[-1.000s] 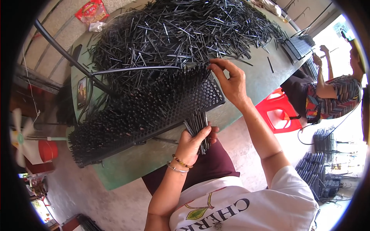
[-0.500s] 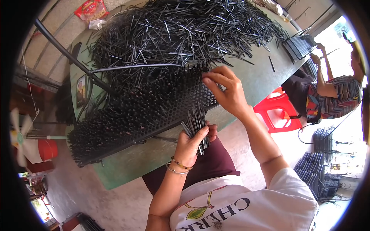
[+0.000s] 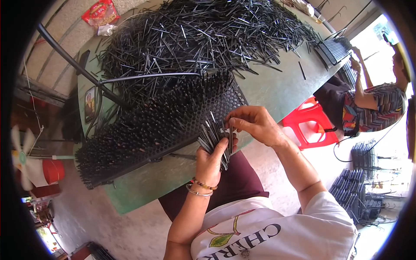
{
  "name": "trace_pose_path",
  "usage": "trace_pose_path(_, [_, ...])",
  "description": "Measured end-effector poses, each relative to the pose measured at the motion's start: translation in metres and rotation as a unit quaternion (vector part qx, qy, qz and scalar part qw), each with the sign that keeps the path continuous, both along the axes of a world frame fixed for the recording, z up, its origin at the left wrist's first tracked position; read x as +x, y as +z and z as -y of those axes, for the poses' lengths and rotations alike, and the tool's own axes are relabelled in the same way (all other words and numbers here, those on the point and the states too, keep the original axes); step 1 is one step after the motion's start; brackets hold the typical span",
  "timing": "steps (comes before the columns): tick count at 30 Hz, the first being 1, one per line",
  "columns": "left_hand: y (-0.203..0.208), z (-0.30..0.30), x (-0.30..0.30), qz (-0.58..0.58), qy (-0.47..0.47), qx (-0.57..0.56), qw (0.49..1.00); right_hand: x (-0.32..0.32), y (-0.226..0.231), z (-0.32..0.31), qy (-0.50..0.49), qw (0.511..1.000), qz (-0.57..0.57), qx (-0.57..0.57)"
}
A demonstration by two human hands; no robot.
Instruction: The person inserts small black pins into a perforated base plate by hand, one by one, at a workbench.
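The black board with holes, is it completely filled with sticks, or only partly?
Only partly filled: black sticks stand crowded over most of the board, but bare holes show toward its right end.

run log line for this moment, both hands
left hand: holding black strip bundle | right hand: at bundle's right side, grip unclear | perforated tray: strips upright, right-end holes bare | loose strip pile: beyond tray

Daylight glares through the opening (image 3: pixel 373 43) at right; the fisheye rim distorts.
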State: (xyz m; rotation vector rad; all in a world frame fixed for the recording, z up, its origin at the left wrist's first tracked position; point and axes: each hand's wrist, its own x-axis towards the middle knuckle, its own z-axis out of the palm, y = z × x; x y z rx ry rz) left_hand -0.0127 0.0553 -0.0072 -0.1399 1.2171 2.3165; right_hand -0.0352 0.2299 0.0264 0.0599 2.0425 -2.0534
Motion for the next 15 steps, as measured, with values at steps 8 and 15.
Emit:
trace_pose_path(8, [0.003,0.000,-0.002,0.086,-0.018,0.006,0.996,-0.039,0.014,-0.018,-0.192,0.945,-0.249,0.092])
trace_pose_path(15, [-0.002,0.000,0.001,0.106,-0.047,0.012,0.993,-0.072,-0.003,-0.027,-0.148,0.928,-0.294,0.174])
